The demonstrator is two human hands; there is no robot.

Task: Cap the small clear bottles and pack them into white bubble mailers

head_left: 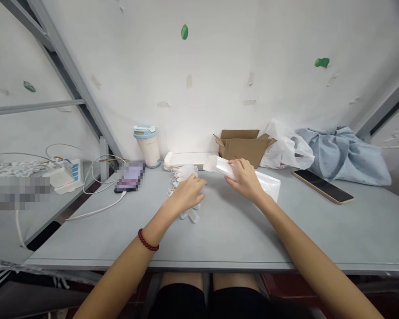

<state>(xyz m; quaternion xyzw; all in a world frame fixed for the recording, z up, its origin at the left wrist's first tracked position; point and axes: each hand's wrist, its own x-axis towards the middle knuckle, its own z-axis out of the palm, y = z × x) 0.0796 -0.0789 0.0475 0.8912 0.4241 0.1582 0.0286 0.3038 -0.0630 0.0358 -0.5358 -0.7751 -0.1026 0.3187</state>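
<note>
Glossy white plastic (218, 165) is resting in the grasp of the right hand (243, 176), whose fingers are closing over its near end while the other end is pointing left toward the middle of the counter (226, 241). A flat white sheet (270, 184) is showing beyond that wrist; whether it is joining the held piece, I cannot tell. The left hand (188, 193) is hovering over or touching a bunch of small white pouches (193, 215), its fingers bending loosely; whether they are pinching any, I cannot tell. White strings (173, 175) are trailing from the left side of the bunch. A dark red beaded bracelet (148, 240) is circling the left wrist.

Just behind the pouches, a shallow white tray (193, 157) is lying near the wall, and an open cardboard box (244, 149) is standing to its right. A white plastic bag (284, 148) is leaning beside the box, with pale blue cloth (347, 155) bunching next to it. In front of the cloth, a phone (322, 186) is lying with its dark screen facing up. On the left, a lidded cup (149, 148) is standing upright, and a second phone (130, 177) is lying near it, its screen glowing and a white cable (98, 215) running from it.
</note>
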